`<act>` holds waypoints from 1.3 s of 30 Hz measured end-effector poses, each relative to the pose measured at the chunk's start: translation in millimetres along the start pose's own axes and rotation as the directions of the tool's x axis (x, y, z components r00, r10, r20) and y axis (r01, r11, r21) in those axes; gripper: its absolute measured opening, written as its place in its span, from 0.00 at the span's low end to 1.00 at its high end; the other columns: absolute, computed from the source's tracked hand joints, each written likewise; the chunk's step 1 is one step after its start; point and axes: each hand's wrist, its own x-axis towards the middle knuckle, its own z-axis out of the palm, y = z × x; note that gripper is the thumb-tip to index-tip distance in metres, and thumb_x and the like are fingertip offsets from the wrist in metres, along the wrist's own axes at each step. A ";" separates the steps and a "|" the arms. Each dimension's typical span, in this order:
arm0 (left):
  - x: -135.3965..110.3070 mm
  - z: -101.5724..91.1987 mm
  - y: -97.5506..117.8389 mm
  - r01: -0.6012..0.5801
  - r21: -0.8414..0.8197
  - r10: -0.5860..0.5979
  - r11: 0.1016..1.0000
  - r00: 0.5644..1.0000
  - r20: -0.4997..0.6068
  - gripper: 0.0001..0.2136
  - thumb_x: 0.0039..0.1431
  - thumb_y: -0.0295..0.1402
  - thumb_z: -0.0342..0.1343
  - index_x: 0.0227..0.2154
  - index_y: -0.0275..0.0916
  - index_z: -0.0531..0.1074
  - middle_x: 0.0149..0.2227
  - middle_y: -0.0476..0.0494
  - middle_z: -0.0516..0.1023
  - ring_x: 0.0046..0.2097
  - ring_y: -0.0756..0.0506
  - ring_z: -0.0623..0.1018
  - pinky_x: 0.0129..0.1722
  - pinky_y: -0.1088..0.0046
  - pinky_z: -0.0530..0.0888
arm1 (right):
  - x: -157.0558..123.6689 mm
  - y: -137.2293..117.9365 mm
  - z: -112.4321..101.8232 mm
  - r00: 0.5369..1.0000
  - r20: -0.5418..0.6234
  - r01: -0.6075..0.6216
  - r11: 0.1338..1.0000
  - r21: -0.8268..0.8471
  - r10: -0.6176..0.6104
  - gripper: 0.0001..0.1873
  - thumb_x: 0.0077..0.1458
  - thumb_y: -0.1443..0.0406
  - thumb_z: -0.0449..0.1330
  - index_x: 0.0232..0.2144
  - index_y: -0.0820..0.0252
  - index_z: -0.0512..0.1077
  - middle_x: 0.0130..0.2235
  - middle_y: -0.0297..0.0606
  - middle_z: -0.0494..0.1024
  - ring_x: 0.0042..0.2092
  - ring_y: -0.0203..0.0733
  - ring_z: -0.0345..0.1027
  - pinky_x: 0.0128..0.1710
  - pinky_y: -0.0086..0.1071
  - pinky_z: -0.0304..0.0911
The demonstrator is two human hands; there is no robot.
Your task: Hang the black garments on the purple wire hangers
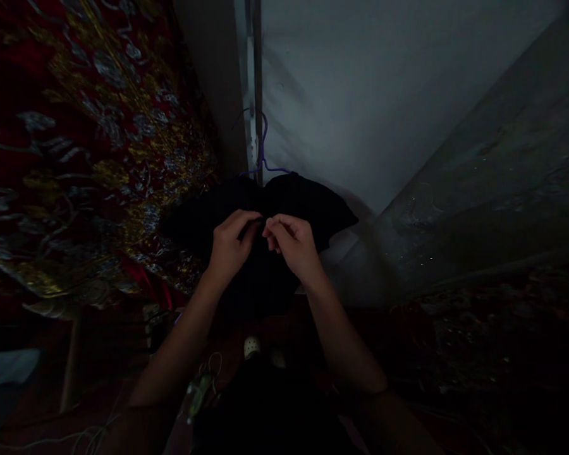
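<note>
Black cloth fills the middle: a black top (pixel 313 205) hangs on a purple hanger (pixel 263 145) by the far white wall (pixel 384 95). The left hand (pixel 228 248) and the right hand (pixel 294 245) meet at its front, just under the neck. Both have fingers curled in tight, pinching a small bit of the top. A red and gold cloth (pixel 76 126) hangs on the left, a grey shiny cloth (pixel 493 189) on the right. A hard pull could, I think, slide the top off the thin hanger or knock the hanger down. The dim light could make fingers slip too. No words or labels can be read.
</note>
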 end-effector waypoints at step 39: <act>-91.4 -15.9 -110.5 0.639 -0.745 -0.939 0.189 0.339 0.052 0.12 0.49 0.41 0.65 0.31 0.39 0.74 0.33 0.49 0.79 0.40 0.46 0.78 0.46 0.68 0.73 | -58.2 91.6 6.8 0.964 0.017 -0.255 0.939 -0.230 0.266 0.17 0.59 0.61 0.54 0.19 0.59 0.68 0.17 0.28 0.63 0.21 0.32 0.57 0.23 0.27 0.52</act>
